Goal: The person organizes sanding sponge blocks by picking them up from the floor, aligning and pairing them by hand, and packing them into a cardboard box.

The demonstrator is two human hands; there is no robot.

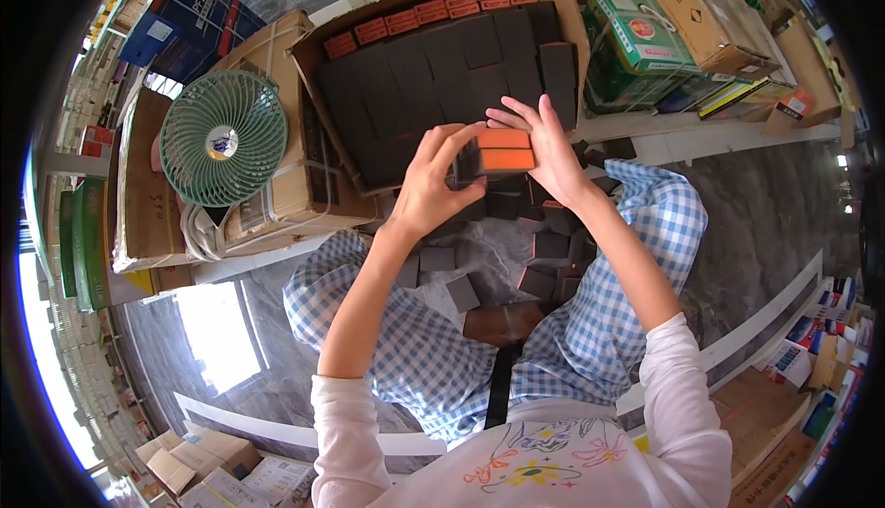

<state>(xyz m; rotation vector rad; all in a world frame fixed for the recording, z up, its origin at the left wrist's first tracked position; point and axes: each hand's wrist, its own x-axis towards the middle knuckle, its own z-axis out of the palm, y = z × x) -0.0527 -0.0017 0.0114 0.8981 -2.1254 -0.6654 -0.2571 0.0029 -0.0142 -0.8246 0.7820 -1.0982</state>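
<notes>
In the head view, two small black boxes with orange sides (507, 149) are stacked together between my hands, over the front edge of a large carton. My left hand (431, 181) grips their dark end between thumb and fingers. My right hand (550, 153) has its fingers stretched out, its palm side against the orange end. Behind them, the open carton (339, 153) is packed with rows of flat black boxes (442, 65). Along its back wall, several boxes show orange faces (433, 12). Below my hands, loose black boxes (463, 293) lie scattered on the floor between my legs.
A green round fan (224, 137) lies on a brown carton (293, 185) at the left. Green boxes (636, 33) and another carton (705, 15) stand at the right. More cartons (207, 453) sit behind me at the lower left, and stocked shelves line both sides.
</notes>
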